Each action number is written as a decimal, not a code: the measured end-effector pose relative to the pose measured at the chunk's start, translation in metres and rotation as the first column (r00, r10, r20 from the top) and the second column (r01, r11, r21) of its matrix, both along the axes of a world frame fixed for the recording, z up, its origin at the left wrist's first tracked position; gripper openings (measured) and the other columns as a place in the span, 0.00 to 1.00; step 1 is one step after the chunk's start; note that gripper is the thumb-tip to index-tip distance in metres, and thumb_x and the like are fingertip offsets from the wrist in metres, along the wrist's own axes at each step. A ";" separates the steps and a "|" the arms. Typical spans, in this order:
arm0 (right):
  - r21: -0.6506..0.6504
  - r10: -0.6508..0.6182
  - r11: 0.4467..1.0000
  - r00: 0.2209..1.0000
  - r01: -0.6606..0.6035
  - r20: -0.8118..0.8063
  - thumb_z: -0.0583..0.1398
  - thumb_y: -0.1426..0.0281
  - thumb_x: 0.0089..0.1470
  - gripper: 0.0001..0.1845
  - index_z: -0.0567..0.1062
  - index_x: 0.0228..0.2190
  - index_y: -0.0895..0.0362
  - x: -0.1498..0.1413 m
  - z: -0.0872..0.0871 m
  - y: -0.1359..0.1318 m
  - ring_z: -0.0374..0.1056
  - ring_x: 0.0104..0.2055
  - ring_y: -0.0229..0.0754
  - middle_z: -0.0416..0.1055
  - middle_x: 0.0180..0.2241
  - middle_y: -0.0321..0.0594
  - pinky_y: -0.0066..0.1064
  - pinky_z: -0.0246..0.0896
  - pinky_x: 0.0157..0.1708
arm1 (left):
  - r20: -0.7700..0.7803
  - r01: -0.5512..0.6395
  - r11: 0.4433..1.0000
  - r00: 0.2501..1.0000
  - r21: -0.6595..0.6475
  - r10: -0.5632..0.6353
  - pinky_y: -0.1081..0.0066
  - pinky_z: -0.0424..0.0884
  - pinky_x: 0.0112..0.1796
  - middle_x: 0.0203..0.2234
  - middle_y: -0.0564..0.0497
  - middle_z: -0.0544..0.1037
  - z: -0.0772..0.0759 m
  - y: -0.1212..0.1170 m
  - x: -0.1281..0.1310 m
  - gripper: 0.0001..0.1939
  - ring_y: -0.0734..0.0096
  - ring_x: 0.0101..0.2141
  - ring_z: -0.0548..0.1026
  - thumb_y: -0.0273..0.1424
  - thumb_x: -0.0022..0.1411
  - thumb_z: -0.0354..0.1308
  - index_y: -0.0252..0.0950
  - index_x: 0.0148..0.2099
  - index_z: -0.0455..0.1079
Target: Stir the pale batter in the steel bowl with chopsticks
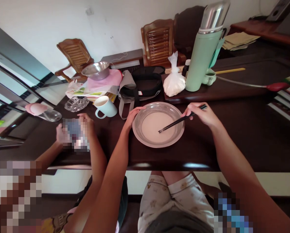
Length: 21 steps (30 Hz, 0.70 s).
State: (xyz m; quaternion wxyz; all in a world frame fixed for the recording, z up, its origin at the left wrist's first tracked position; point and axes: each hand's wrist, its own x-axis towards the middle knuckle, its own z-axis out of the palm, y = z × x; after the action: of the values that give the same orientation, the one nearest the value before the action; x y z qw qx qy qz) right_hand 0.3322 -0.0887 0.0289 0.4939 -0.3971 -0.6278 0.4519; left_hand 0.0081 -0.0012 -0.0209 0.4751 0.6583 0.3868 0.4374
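Note:
A shallow metal bowl (158,145) with a wide rim stands on the dark table in front of me. It holds a milky, off-white liquid (152,125). My left hand (133,117) grips the bowl's left rim, the fingers lying along its far edge. Black chopsticks (176,122) are closed in my right hand (201,114) above the right rim. They slant down to the left, and their tips meet the liquid near the middle of the bowl.
Beyond the bowl are a knotted bag of white powder (174,84), a green thermos (202,60) and a black bag (147,82). To the left are a white mug (106,106), a glass ashtray (76,104) and another person's hands (87,126) holding a blurred object. Books (288,103) lie at right.

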 end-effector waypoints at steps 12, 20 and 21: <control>0.000 0.003 1.000 0.999 -0.003 0.041 0.60 0.52 0.52 0.22 0.75 0.20 0.56 -0.002 0.001 0.000 0.69 0.25 0.39 0.77 0.27 0.43 0.30 0.62 0.23 | 0.005 0.005 1.000 1.000 -0.006 -0.005 0.67 0.61 0.52 0.44 0.48 0.77 0.001 0.000 0.000 0.15 0.61 0.49 0.70 0.34 0.57 0.52 0.35 0.41 0.76; 0.025 -0.118 0.993 0.993 0.118 -0.003 0.60 0.50 0.51 0.23 0.74 0.18 0.56 0.001 0.001 0.000 0.71 0.28 0.43 0.76 0.24 0.44 0.29 0.57 0.18 | 0.008 -0.007 1.000 1.000 -0.024 0.007 0.65 0.62 0.52 0.43 0.48 0.77 0.002 -0.001 0.001 0.14 0.61 0.47 0.71 0.33 0.57 0.52 0.35 0.40 0.76; 0.012 -0.083 0.996 0.997 0.083 0.005 0.60 0.51 0.51 0.23 0.74 0.18 0.56 0.000 0.001 0.000 0.70 0.27 0.42 0.76 0.25 0.44 0.29 0.58 0.18 | 0.012 0.004 1.000 1.000 -0.018 -0.004 0.66 0.61 0.52 0.43 0.48 0.77 0.002 -0.001 0.001 0.14 0.61 0.47 0.71 0.33 0.57 0.52 0.35 0.40 0.76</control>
State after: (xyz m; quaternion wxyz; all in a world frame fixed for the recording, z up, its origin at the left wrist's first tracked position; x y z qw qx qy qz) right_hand 0.3322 -0.0887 0.0298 0.5131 -0.4209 -0.6148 0.4262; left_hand 0.0088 -0.0019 -0.0191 0.4839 0.6522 0.3867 0.4369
